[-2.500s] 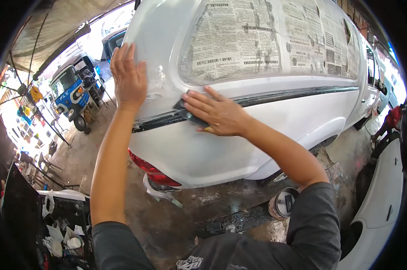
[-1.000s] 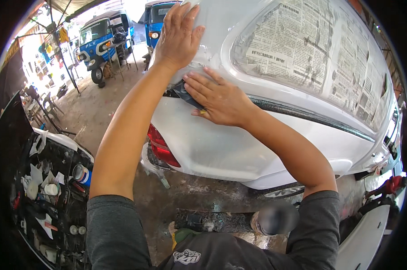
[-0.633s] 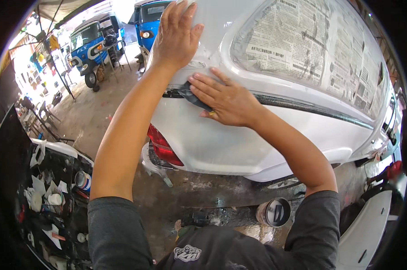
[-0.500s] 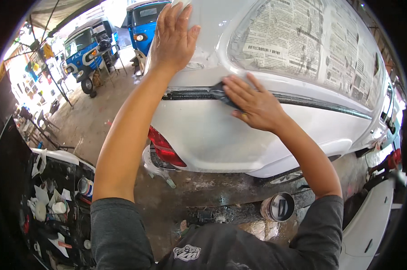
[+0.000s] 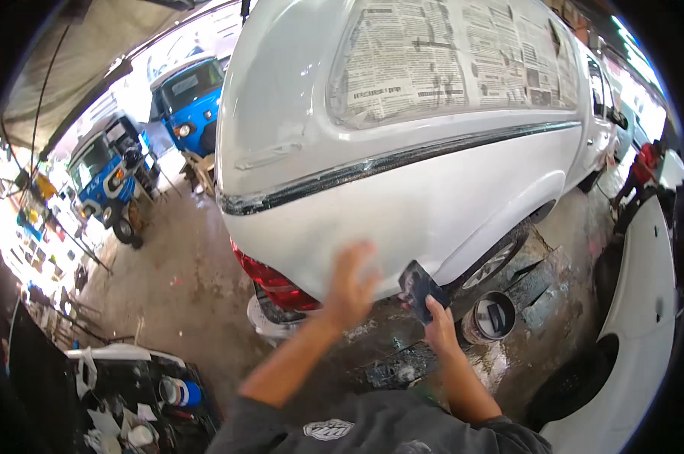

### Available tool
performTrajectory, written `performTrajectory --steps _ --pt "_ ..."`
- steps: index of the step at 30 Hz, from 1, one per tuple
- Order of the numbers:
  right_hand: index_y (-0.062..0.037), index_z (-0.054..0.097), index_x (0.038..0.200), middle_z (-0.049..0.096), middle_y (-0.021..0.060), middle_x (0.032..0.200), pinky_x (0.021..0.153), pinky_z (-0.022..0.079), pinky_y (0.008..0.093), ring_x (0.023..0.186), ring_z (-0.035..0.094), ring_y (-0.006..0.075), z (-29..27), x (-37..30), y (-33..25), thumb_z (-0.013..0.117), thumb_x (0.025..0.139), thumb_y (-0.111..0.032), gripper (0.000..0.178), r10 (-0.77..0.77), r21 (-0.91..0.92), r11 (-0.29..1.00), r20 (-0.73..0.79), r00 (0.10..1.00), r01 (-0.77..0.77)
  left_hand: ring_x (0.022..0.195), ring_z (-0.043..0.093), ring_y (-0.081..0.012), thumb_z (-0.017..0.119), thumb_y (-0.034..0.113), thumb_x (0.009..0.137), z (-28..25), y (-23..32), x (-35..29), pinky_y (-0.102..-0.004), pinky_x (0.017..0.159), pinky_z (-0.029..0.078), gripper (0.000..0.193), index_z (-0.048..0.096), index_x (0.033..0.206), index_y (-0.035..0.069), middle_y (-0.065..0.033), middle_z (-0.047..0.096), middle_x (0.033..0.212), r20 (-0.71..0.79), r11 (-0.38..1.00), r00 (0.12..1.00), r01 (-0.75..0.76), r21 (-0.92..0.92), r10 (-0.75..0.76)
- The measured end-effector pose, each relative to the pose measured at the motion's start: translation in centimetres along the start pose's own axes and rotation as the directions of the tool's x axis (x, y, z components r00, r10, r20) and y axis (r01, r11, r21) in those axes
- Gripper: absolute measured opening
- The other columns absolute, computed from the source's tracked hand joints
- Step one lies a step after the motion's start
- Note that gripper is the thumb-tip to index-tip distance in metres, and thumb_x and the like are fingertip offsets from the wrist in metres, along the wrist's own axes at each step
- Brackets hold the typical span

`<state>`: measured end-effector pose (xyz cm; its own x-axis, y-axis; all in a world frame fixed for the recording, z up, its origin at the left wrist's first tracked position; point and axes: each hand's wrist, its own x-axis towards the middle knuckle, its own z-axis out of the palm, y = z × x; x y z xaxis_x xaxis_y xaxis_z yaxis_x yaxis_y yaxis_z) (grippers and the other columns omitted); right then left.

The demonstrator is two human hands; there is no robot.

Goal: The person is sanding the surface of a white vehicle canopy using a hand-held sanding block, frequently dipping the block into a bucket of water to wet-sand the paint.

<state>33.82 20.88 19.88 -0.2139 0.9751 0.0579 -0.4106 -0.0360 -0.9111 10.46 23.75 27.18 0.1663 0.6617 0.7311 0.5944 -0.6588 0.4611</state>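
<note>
My right hand (image 5: 439, 324) is closed on a dark sheet of sandpaper (image 5: 418, 284), its face marked with pale residue, away from the bodywork. To its left my left hand (image 5: 351, 286) is blurred by motion, fingers stretched upward and thumb apart, with nothing seen in it. Both hands are in front of a white pickup with a canopy (image 5: 281, 136). A black trim strip (image 5: 402, 160) runs along its side, above a dull, pale panel (image 5: 334, 227). The red tail light (image 5: 270, 280) is left of my left hand.
Newspaper (image 5: 406, 64) masks the canopy window. A bucket (image 5: 489, 318) holding a dark block stands on the wet floor, by the rear wheel (image 5: 489, 261). White car panels (image 5: 637, 303) stand at right. Blue three-wheelers (image 5: 187, 98) are behind, and a person in red (image 5: 645, 166) is far right.
Both hands have come off the bodywork and down toward me. My right hand has carried the sandpaper from the black strip to below the panel. The view has shifted, showing more of the truck.
</note>
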Motion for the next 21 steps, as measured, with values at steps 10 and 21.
performTrajectory --steps 10,21 --pt "0.0025 0.040 0.151 0.038 0.0254 0.151 0.118 0.033 0.0454 0.140 0.041 0.0419 1.2 -5.4 -3.5 0.045 0.105 -0.042 0.064 -0.098 -0.660 0.657 0.405 0.909 0.364 0.149 0.034 -0.0377 0.077 0.021 0.088 6.5 7.0 -10.4 -0.0439 0.122 0.031 0.088 0.027 0.157 -0.002 -0.0249 0.030 0.159 0.340 0.825 0.862 0.479 -0.301 -0.377" --pt "0.0018 0.053 0.142 0.043 0.0251 0.152 0.116 0.037 0.0478 0.139 0.044 0.0427 -13.5 0.8 -1.3 0.057 0.105 -0.028 0.048 -0.108 -0.774 0.480 0.414 0.904 0.412 0.150 0.029 -0.0465 0.056 -0.003 0.096 0.5 3.0 9.9 -0.0502 0.124 0.025 0.076 0.016 0.161 -0.005 -0.0300 0.023 0.165 -0.460 0.916 0.888 0.189 0.355 -0.005"
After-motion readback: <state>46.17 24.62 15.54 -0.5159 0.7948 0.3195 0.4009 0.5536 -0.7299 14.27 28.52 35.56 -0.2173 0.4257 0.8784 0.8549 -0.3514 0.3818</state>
